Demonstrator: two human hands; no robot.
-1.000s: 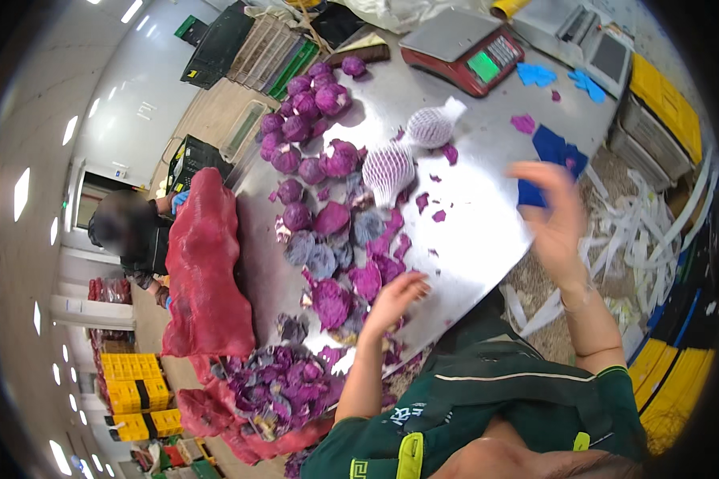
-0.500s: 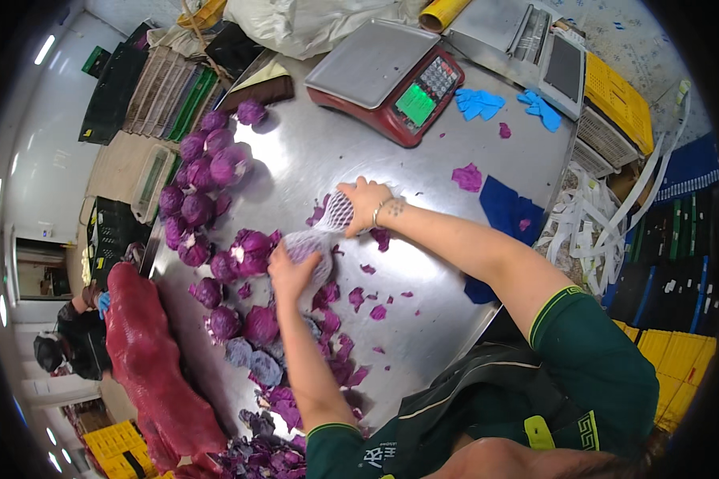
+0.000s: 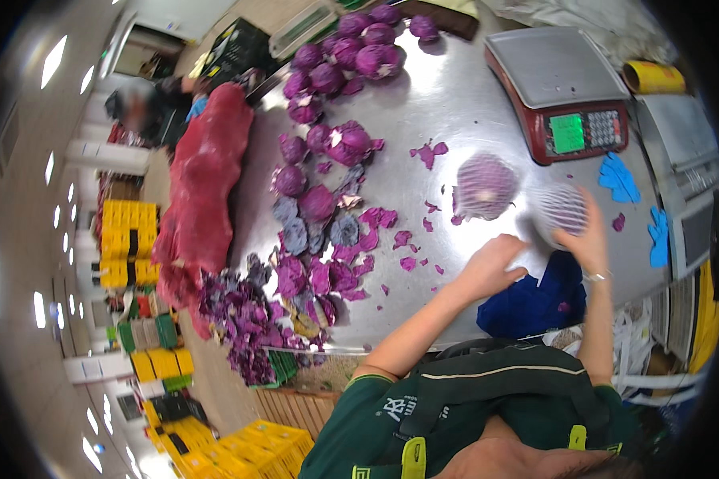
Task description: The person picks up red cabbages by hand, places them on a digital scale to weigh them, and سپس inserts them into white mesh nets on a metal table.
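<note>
A red cabbage [image 3: 487, 188] in a white foam net lies on the metal table [image 3: 447, 88], right of the middle. My right hand [image 3: 589, 235] is closed on a rounded white foam net [image 3: 558, 206] beside it. Motion blurs this net, and I cannot tell whether a cabbage is inside. My left hand [image 3: 494, 265] is just nearer to me than the netted cabbage, holding nothing, its thumb and fingers apart. Several bare red cabbages [image 3: 327, 78] are clustered at the far left of the table.
Loose purple leaves [image 3: 339, 275] litter the table's left and middle. A red scale [image 3: 563, 120] stands at the back right, near blue gloves [image 3: 619, 177]. Dark blue cloth [image 3: 535, 299] lies by the near edge. Beyond the left edge are a red sack [image 3: 208, 176] and a person [image 3: 164, 108].
My view has swung left. Both hands have moved right across the table. The left hand has let go of the net, and a netted cabbage now lies apart from both hands.
</note>
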